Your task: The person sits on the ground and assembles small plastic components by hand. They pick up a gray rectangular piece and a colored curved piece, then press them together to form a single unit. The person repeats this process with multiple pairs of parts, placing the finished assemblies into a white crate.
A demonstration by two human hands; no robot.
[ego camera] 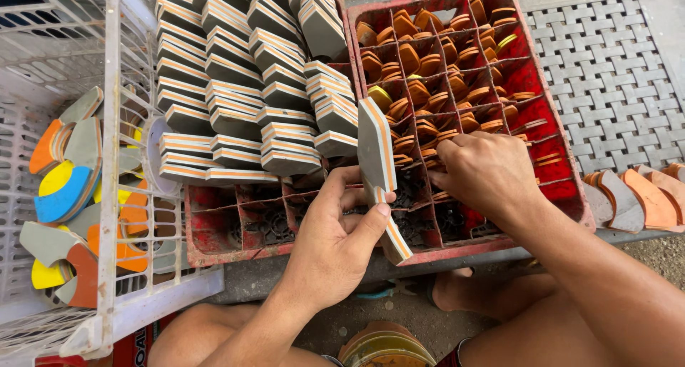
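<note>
Knees and bare forearms fill the bottom edge, above a round tin lid (385,347) on the ground.

Left hand (335,242): fingers and thumb closed around a grey foam wedge (376,156) with an orange and white striped edge, held upright over the near rim of the red crates. Wrist bent, thumb pressed on the wedge's lower end.

Right hand (485,171): palm down, fingers curled into a compartment of the right red crate (571,167), touching the orange pieces (428,60) stored there; whether it grips one cannot be told, since the fingertips are hidden.

Left red crate (214,231): stacked full of grey striped wedges (242,82) in rows; its near compartments hold none.

White plastic basket (107,196), far left: holds curved foam offcuts (68,189) in orange, yellow, blue and grey.

Grey woven mat (614,74), upper right, beside the right crate.

Loose orange and grey curved pieces (635,199) lie at the right edge, just beside the crate's corner.
</note>
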